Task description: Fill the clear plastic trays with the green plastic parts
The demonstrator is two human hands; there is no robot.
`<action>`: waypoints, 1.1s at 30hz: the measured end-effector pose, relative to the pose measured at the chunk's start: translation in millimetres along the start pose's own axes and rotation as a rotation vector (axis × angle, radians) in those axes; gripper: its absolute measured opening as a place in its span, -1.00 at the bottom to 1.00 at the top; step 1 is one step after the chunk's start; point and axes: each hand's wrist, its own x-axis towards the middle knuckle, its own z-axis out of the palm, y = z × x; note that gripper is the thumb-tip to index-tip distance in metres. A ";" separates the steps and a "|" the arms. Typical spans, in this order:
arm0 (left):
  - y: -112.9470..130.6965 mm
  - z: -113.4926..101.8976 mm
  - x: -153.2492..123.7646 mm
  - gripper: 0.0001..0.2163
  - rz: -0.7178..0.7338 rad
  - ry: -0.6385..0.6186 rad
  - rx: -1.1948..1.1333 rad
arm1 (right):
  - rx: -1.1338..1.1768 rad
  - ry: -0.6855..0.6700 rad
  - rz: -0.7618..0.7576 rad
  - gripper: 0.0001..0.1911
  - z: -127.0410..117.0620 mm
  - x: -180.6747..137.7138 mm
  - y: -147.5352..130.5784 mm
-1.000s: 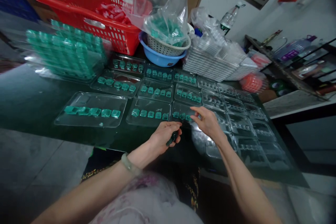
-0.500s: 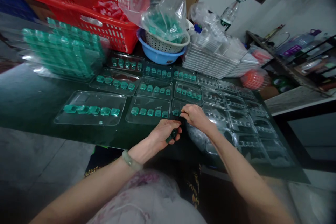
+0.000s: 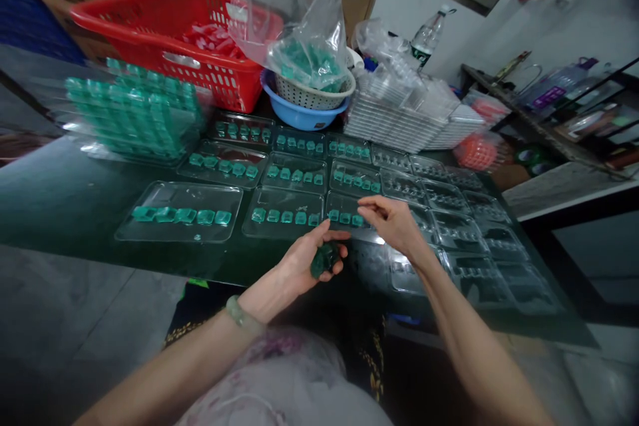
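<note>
The dark green worktop (image 3: 80, 216) is filling the foreground, and a red basket (image 3: 227, 80) is standing at its back. Clear trays (image 3: 284, 196) are lying close together, so a brushing wrist could be nudging one. The right hand (image 3: 394, 223) is hovering by a tray showing three green pieces (image 3: 345, 217), fingers nearly together; whether they're gripping anything, I can't tell. The left hand (image 3: 305, 256) is loosely cupping more pieces (image 3: 323, 261), fingers half-curled; tipping that palm could be spilling them.

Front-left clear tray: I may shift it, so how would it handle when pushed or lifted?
The tray looks thin and see-through, so probably light and flexible. Its flat shape suggests sliding, not rolling. The green pieces in it might shift if tilted.
</note>
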 end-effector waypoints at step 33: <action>-13.8 18.2 14.0 -0.77 0.294 0.159 0.355 | 0.455 0.063 0.203 -0.81 24.6 -62.4 -9.2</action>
